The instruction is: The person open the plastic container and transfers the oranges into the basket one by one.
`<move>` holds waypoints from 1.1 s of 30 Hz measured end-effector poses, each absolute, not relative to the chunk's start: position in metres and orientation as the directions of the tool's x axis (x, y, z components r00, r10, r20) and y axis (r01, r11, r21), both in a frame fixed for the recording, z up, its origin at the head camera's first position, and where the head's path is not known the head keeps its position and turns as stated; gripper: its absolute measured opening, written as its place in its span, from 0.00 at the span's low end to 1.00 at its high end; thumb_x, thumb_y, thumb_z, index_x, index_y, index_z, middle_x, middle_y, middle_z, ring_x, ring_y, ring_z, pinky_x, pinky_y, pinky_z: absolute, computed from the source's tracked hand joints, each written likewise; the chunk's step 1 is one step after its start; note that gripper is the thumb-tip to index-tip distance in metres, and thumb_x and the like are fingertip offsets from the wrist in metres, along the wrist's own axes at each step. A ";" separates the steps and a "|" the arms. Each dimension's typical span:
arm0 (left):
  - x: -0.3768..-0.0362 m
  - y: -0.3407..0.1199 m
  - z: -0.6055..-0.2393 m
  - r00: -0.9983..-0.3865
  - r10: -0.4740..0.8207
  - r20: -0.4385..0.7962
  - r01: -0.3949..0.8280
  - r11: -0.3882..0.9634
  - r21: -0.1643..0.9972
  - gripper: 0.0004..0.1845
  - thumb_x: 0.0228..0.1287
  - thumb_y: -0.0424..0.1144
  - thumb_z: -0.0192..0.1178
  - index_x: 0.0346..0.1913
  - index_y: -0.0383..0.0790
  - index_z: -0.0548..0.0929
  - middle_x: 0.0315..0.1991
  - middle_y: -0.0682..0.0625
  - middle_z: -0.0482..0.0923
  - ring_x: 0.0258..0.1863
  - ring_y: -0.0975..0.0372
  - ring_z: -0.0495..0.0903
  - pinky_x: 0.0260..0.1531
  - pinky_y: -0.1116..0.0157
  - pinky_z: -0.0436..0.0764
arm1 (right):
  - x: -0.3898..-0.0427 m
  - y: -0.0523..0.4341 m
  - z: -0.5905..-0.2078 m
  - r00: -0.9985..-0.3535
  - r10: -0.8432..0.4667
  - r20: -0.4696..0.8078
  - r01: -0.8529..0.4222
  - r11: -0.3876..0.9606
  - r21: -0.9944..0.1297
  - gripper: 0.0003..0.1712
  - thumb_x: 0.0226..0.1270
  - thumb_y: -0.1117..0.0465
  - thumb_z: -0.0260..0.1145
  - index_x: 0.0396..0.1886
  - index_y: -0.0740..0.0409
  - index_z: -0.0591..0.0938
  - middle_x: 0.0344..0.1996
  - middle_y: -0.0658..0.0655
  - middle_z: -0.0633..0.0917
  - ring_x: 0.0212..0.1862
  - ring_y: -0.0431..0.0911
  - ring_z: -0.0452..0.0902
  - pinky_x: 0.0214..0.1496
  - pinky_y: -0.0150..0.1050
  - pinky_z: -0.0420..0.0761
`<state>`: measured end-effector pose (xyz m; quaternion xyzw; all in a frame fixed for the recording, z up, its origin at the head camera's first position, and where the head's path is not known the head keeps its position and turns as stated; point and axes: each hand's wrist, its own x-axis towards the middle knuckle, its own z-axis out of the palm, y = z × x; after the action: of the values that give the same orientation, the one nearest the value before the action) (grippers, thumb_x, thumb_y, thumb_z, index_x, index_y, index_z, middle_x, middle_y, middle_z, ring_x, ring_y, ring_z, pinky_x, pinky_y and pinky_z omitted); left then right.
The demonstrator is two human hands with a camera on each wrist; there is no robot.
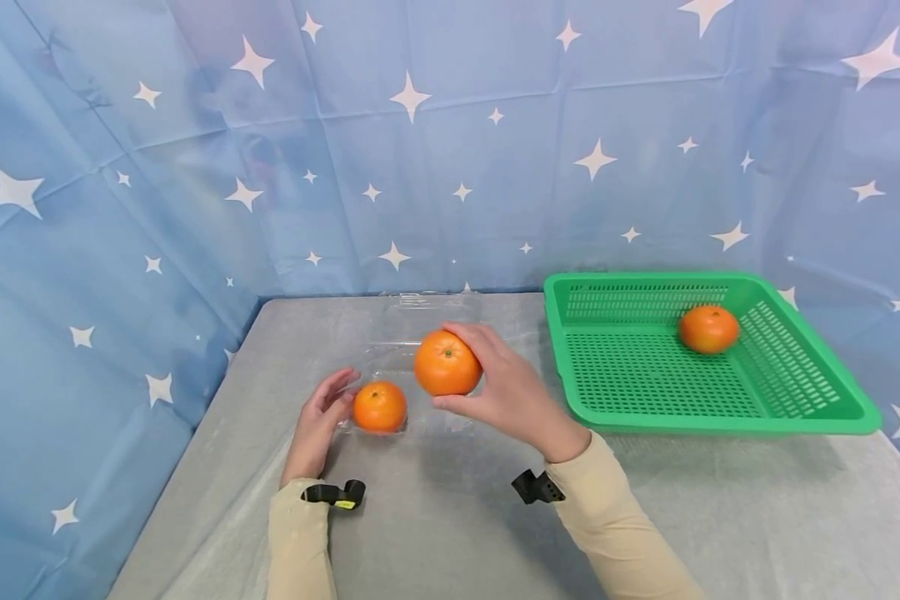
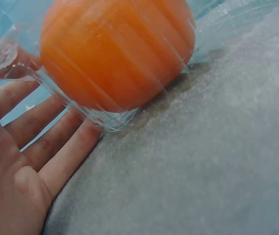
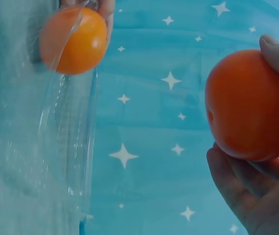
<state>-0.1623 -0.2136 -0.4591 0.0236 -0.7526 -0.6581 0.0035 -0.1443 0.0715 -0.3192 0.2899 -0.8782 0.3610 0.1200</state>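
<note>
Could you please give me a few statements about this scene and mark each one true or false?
1. The right hand holds a raised fruit. True.
2. The left hand is beside another fruit, at the end of a clear plastic container. True.
3. A third fruit lies in the green basket. True.
4. The green basket stands to the person's left. False: it is on the right side of the table.
5. The curtain is plain red. False: the curtain is blue with white stars.
</note>
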 end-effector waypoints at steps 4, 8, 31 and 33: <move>-0.163 -0.213 -0.459 -0.999 -0.035 -0.014 -0.019 0.133 0.991 0.23 0.62 0.47 0.53 0.60 0.54 0.67 0.58 0.56 0.67 0.54 0.61 0.69 0.52 0.57 0.69 | -0.145 0.078 -0.318 -0.791 -0.433 0.432 -0.611 0.585 -0.534 0.46 0.41 0.39 0.70 0.62 0.40 0.62 0.52 0.45 0.68 0.41 0.39 0.73 0.40 0.36 0.75; -0.163 -0.214 -0.459 -1.000 -0.030 -0.001 -0.005 0.133 0.991 0.23 0.63 0.46 0.53 0.61 0.52 0.67 0.58 0.56 0.67 0.54 0.61 0.69 0.51 0.58 0.69 | -0.147 0.082 -0.316 -0.791 -0.443 0.422 -0.611 0.612 -0.502 0.46 0.41 0.39 0.70 0.62 0.41 0.62 0.52 0.45 0.68 0.41 0.39 0.73 0.41 0.36 0.75; -0.163 -0.214 -0.461 -0.999 -0.042 -0.019 -0.025 0.138 0.990 0.22 0.63 0.46 0.53 0.60 0.54 0.67 0.58 0.57 0.67 0.54 0.62 0.69 0.52 0.56 0.69 | -0.154 0.090 -0.311 -0.763 -0.501 0.408 -0.645 0.633 -0.429 0.46 0.42 0.36 0.67 0.62 0.41 0.62 0.53 0.48 0.68 0.40 0.41 0.73 0.40 0.39 0.76; -0.163 -0.214 -0.462 -0.999 -0.042 -0.015 -0.021 0.134 0.991 0.21 0.63 0.45 0.53 0.60 0.54 0.67 0.58 0.57 0.67 0.54 0.62 0.69 0.52 0.56 0.69 | -0.155 0.090 -0.310 -0.761 -0.505 0.407 -0.647 0.636 -0.421 0.46 0.42 0.36 0.67 0.62 0.41 0.62 0.53 0.48 0.68 0.40 0.41 0.73 0.39 0.40 0.76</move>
<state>-0.1629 -0.2138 -0.4616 0.0208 -0.7531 -0.6576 0.0082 -0.1552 0.0901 -0.3100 0.3217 -0.8954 0.2806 0.1266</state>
